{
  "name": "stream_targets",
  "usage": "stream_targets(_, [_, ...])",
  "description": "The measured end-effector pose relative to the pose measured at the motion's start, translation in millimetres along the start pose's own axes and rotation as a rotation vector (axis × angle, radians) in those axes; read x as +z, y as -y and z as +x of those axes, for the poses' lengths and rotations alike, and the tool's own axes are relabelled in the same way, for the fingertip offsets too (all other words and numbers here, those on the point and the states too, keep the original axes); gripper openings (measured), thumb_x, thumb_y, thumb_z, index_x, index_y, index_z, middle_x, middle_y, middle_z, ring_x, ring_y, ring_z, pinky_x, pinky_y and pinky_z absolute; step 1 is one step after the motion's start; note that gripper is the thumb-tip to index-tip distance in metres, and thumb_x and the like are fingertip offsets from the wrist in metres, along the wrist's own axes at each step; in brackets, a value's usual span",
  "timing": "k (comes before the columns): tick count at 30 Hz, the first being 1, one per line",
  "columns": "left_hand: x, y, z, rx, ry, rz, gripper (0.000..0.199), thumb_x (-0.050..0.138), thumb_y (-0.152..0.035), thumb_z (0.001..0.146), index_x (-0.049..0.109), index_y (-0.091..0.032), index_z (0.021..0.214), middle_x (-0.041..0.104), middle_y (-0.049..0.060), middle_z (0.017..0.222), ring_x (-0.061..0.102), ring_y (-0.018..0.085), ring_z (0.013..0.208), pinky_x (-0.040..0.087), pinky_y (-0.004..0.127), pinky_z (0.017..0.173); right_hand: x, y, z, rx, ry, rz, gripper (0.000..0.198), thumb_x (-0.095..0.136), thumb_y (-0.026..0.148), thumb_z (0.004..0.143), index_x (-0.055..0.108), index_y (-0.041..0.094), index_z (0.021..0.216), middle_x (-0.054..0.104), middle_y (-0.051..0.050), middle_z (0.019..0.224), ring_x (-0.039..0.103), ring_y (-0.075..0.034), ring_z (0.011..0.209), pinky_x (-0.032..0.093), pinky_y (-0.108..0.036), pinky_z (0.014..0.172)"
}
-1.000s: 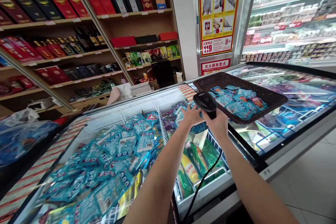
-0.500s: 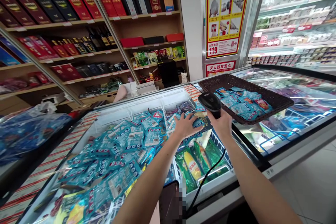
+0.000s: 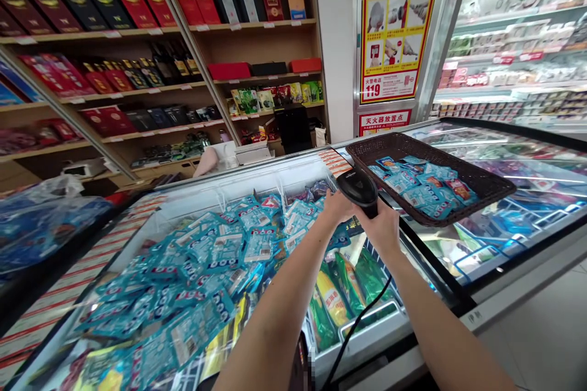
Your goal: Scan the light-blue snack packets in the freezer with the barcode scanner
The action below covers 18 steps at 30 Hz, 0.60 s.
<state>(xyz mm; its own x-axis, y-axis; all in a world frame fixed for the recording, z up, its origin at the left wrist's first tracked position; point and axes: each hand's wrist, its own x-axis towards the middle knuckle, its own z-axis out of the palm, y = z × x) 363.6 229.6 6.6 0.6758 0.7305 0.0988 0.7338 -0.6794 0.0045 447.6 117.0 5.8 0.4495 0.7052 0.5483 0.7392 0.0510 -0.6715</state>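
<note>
My right hand (image 3: 381,227) is wrapped round the grip of a black barcode scanner (image 3: 358,186), whose cable runs down toward me. Close beside it on the left is my left hand (image 3: 338,208); most of its fingers are hidden behind the scanner, so I cannot tell whether it grips anything. Blue snack packets (image 3: 263,244) lie in a large loose heap to the left of my hands, inside the open freezer. More blue packets (image 3: 426,186) lie in a dark woven basket (image 3: 486,186) to the right.
Green and yellow corn packs (image 3: 332,293) sit in a wire section below my hands. The freezer's metal front edge (image 3: 495,311) runs along the right. Shelves of boxes (image 3: 131,0) stand behind, with a red fire-hydrant poster (image 3: 397,24). At far left lies a blue plastic-wrapped bundle (image 3: 46,226).
My left hand has moved right, from spread over the packets to beside the scanner. The scanner in my right hand has shifted slightly left and down.
</note>
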Motion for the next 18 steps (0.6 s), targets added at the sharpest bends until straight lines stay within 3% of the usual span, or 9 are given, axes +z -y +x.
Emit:
stream_targets(6, [2.6, 15.2, -23.5, -0.077, -0.014, 0.032, 0.036, 0.036, -0.038, 0.088, 0.063, -0.02, 0.103, 0.061, 0.01, 0.116, 0.051, 0.027, 0.113, 0.026, 0.053, 0.104, 2.1, 3.8, -6.8, -0.053, 0.024, -0.028, 0.035, 0.052, 0.051, 0.076, 0.064, 0.019, 0.084, 0.068, -0.009, 0.073, 0.064, -0.025, 0.071, 0.039, -0.028, 0.059])
stream_targets(11, [-3.4, 39.6, -62.3, -0.074, -0.115, 0.035, 0.04, 0.026, -0.032, 0.092, 0.052, -0.021, 0.121, 0.051, 0.008, 0.131, 0.038, 0.022, 0.127, 0.024, 0.047, 0.108, 5.9, 10.6, -17.8, -0.162, 0.13, -0.108, 0.033, 0.052, 0.049, 0.077, 0.062, 0.02, 0.089, 0.067, -0.006, 0.069, 0.063, -0.022, 0.067, 0.037, -0.027, 0.058])
stream_targets(14, [-8.0, 68.9, -93.9, -0.165, -0.181, -0.004, 0.044, 0.021, -0.035, 0.093, 0.042, -0.023, 0.13, 0.046, 0.006, 0.137, 0.037, 0.019, 0.129, 0.024, 0.043, 0.109, 8.5, 14.6, -21.0, -0.211, 0.181, -0.205, 0.033, 0.053, 0.048, 0.076, 0.062, 0.02, 0.09, 0.067, -0.006, 0.07, 0.062, -0.022, 0.065, 0.035, -0.027, 0.057])
stream_targets(18, [-9.7, 106.5, -134.6, -0.27, -0.169, -0.024, 0.048, 0.018, -0.041, 0.093, 0.041, -0.024, 0.131, 0.048, 0.006, 0.135, 0.041, 0.021, 0.126, 0.027, 0.044, 0.106, 9.4, 13.6, -16.1, -0.142, 0.169, -0.294, 0.038, 0.048, 0.052, 0.079, 0.063, 0.018, 0.091, 0.067, -0.008, 0.069, 0.062, -0.022, 0.065, 0.034, -0.027, 0.057])
